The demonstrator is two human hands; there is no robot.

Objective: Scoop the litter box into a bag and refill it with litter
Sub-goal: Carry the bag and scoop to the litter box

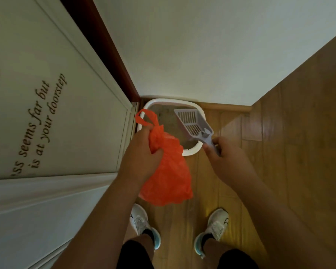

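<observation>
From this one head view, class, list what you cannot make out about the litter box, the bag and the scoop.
- Litter box: its near left part is hidden behind the orange bag and the left hand; the litter is too dim to spot clumps.
- Bag: its contents are hidden by the bunched plastic.
- Scoop: the handle's end is hidden inside the right hand.

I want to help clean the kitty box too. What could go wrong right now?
The left hand grips the orange bag bunched at its neck, so its mouth looks closed; scooped litter might miss it and land on the wooden floor. The right hand holds the scoop only at the handle's end, so a full scoop might tip over the litter box.
</observation>
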